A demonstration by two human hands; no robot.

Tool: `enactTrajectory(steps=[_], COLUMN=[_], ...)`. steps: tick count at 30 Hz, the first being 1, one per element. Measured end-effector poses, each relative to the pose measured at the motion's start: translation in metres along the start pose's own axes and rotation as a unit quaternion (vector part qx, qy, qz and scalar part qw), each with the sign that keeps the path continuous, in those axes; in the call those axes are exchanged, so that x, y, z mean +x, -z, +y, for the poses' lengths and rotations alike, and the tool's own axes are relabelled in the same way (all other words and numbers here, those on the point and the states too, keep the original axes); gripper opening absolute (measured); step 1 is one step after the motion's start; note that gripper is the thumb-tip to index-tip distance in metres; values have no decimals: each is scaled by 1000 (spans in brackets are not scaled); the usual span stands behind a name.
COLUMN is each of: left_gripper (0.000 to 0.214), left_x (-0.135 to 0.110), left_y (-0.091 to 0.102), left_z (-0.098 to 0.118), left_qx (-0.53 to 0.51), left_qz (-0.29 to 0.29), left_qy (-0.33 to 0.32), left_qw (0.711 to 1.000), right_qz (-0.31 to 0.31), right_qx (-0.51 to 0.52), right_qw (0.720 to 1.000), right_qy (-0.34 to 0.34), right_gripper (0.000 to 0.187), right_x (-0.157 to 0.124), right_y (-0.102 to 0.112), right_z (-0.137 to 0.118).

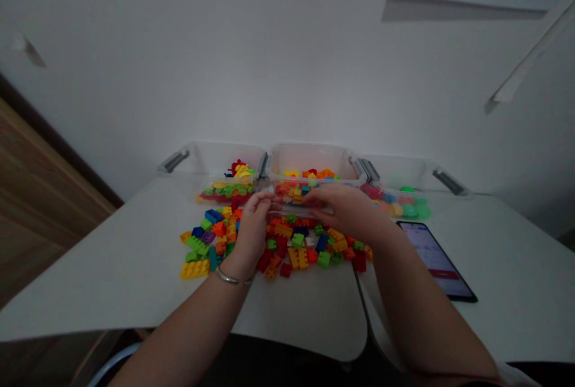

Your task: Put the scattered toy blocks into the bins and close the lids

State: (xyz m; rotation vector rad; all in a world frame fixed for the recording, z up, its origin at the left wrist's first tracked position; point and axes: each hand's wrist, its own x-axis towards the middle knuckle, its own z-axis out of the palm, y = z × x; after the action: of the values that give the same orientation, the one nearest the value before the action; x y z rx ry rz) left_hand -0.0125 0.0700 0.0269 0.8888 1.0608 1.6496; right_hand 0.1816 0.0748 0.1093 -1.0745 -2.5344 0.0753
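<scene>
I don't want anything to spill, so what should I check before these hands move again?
1. The left hand and right hand are both at the front of the middle clear plastic bin: ok.
2. Whether the hands are holding something small: cannot tell, the fingers hide it.
3. The middle clear plastic bin stands upright: ok.
4. The loose plastic bricks stay back from the front edge of the white table: ok.
5. The phone lies apart from the loose plastic bricks: ok.
</scene>
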Motion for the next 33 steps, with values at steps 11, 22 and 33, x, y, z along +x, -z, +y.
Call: enactTrajectory(steps=[11, 22, 33], left_gripper=[16, 14, 15], left_x=[2, 0, 1], left_y=[1, 0, 1], left_z=[-1, 1, 2], left_qx=[7, 9, 19], left_qz=[4, 8, 9], left_qy=[-7, -7, -10], left_qw=[1000, 1000, 1000], right_qz=[-146, -10, 345], right_qx=[-68, 10, 24], right_qw=[986, 1000, 920], right_qy=[50, 19, -183], right_gripper=[20, 25, 30], right_x=[3, 3, 16], right_y=[-52, -7, -28], right_z=[-15, -1, 37])
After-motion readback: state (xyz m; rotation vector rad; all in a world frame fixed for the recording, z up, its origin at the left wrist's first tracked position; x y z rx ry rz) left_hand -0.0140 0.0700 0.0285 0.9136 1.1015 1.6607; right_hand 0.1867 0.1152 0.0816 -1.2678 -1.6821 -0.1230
